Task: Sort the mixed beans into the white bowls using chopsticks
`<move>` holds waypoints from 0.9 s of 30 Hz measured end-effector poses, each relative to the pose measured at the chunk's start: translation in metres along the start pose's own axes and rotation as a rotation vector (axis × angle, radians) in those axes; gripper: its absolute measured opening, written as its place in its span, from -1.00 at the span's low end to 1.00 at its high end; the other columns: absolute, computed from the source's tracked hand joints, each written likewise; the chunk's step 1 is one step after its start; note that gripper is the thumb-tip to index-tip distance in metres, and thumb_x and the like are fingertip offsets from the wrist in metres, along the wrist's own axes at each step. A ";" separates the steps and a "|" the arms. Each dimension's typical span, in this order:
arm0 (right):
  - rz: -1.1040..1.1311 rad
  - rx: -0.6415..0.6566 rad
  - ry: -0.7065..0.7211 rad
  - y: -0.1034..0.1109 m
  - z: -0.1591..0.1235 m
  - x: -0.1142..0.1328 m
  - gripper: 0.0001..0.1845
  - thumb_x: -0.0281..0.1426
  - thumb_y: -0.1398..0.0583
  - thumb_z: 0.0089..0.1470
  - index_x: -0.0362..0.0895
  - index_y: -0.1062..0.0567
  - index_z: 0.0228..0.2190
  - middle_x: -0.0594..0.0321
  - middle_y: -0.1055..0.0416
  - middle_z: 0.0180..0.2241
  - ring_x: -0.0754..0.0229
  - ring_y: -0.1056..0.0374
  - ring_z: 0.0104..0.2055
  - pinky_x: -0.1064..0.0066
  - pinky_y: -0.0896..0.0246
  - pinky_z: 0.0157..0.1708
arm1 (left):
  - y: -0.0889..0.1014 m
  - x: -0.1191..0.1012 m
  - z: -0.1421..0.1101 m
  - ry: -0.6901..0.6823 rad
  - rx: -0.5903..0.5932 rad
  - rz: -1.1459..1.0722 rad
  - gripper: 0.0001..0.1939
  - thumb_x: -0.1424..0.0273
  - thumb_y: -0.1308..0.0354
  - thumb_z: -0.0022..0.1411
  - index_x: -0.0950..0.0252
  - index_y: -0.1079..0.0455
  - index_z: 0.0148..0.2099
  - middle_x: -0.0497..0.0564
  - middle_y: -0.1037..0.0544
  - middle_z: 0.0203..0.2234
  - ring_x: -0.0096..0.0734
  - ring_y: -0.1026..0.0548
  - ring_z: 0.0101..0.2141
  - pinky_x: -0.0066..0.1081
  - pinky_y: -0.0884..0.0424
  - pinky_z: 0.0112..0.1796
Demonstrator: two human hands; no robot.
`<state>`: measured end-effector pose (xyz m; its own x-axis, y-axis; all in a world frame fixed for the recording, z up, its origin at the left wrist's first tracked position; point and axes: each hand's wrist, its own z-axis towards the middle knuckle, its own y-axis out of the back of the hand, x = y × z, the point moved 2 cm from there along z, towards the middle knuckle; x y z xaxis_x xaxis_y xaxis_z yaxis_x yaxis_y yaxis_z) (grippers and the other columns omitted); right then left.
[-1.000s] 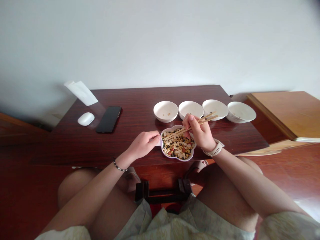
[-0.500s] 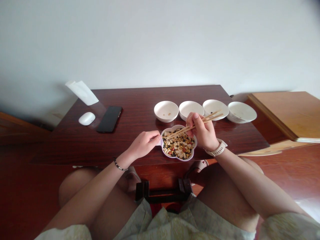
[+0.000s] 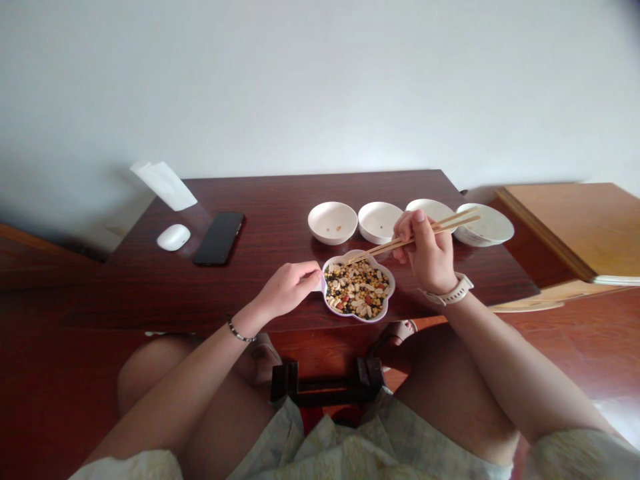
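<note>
A flower-shaped white dish (image 3: 386, 299) full of mixed beans and nuts sits near the front edge of the dark wooden table (image 3: 280, 267). My left hand (image 3: 287, 287) is curled against its left rim, steadying it. My right hand (image 3: 427, 253), with a white watch on the wrist, is closed on a pair of wooden chopsticks (image 3: 395, 245). Their tips hover just above the dish's far edge; whether they pinch anything is too small to tell. Behind the dish stand several white bowls in a row: one (image 3: 332, 222), another (image 3: 377, 222), and one at the right end (image 3: 487, 225).
A black phone (image 3: 219, 238), a white mouse (image 3: 173, 237) and a folded white paper (image 3: 164, 185) lie at the table's left rear. A lighter wooden board (image 3: 575, 227) adjoins on the right. A dark stool frame (image 3: 327, 383) stands between my knees under the table.
My right hand has lifted the chopsticks out of the beans and moved right and back, toward the row of bowls. My left hand has stayed on the dish.
</note>
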<state>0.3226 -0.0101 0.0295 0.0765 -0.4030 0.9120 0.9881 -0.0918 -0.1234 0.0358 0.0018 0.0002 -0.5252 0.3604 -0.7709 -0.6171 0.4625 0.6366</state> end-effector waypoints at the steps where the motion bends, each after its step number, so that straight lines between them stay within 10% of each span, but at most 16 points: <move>1: -0.004 -0.016 0.015 0.003 0.002 0.001 -0.42 0.07 -0.21 0.44 -0.06 -0.39 -0.48 0.28 -0.27 -0.55 0.31 -0.20 -0.62 0.42 0.00 -0.69 | 0.000 0.000 0.000 -0.002 -0.002 0.002 -0.61 0.19 -0.03 0.57 0.30 -0.43 -0.28 -0.12 -0.46 -0.48 -0.45 -0.32 -0.43 -0.41 -0.13 -0.35; 11: -0.019 -0.301 0.282 0.065 0.038 0.017 -0.40 0.02 -0.29 0.37 -0.09 -0.35 -0.55 0.34 -0.23 -0.56 0.36 -0.19 -0.67 0.41 0.17 -0.75 | 0.000 -0.001 -0.001 -0.006 0.000 0.004 -0.60 0.17 -0.02 0.57 0.29 -0.41 -0.29 -0.12 -0.44 -0.49 -0.45 -0.30 -0.44 -0.40 -0.13 -0.35; 18: -0.081 -0.711 0.278 0.137 0.044 0.024 -0.41 -0.36 0.01 0.59 -0.08 -0.26 -0.57 0.36 -0.21 -0.57 0.38 -0.19 -0.67 0.37 0.11 -0.69 | 0.000 0.001 -0.001 -0.008 0.007 0.005 -0.60 0.16 -0.02 0.58 0.29 -0.40 -0.29 -0.13 -0.41 -0.48 -0.45 -0.31 -0.43 -0.39 -0.11 -0.35; 27: -0.184 -1.189 0.153 0.224 0.030 0.029 -0.55 -0.26 0.10 0.56 -0.03 -0.18 -0.44 0.43 -0.23 -0.54 0.41 -0.10 -0.68 0.34 0.06 -0.62 | 0.001 -0.001 -0.001 -0.017 0.005 0.010 -0.60 0.18 -0.02 0.58 0.30 -0.39 -0.29 -0.13 -0.42 -0.48 -0.45 -0.31 -0.43 -0.40 -0.11 -0.35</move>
<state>0.5499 -0.0154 0.0402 -0.1481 -0.3926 0.9077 0.2370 -0.9052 -0.3528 0.0354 0.0010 0.0014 -0.5216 0.3786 -0.7646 -0.6086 0.4630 0.6444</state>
